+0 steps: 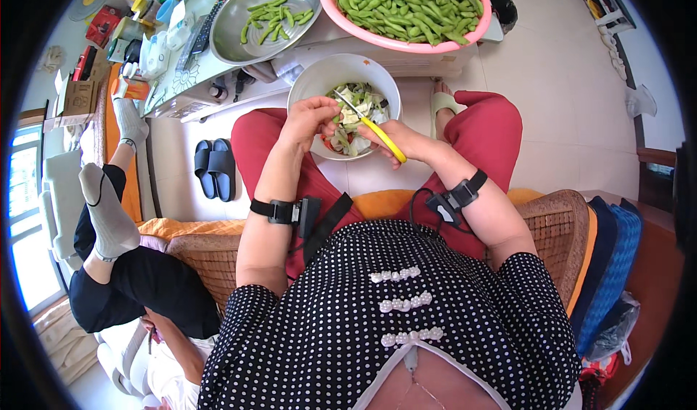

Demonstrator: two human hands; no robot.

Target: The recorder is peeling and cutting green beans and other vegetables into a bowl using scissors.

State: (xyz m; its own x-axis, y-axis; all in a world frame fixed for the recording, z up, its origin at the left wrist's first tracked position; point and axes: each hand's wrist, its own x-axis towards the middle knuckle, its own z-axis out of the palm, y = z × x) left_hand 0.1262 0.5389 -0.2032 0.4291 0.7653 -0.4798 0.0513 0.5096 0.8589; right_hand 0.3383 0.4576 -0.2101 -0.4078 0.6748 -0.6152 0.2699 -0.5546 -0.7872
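My right hand (412, 141) grips a pair of scissors (386, 140) with yellow handles, its blades pointing toward my left fingers. Pinched in my left hand (309, 123) is a green soybean pod (336, 119), mostly hidden by the fingers. Both hands are over a white bucket (299, 83) between my knees, which holds scraps (359, 99) of leaves and peelings. Beyond it, a pink basin (331, 12) is heaped with green soybean pods (410, 7). To its left, a steel bowl (226, 26) contains a small number of pods (272, 18).
A glass-topped table (174, 83) crowded with bottles and boxes extends left. Dark slippers (215, 169) lie on the tiled floor. Another person's socked foot (109, 210) and dark-trousered leg (149, 286) are close on my left. I sit on a woven seat (555, 236).
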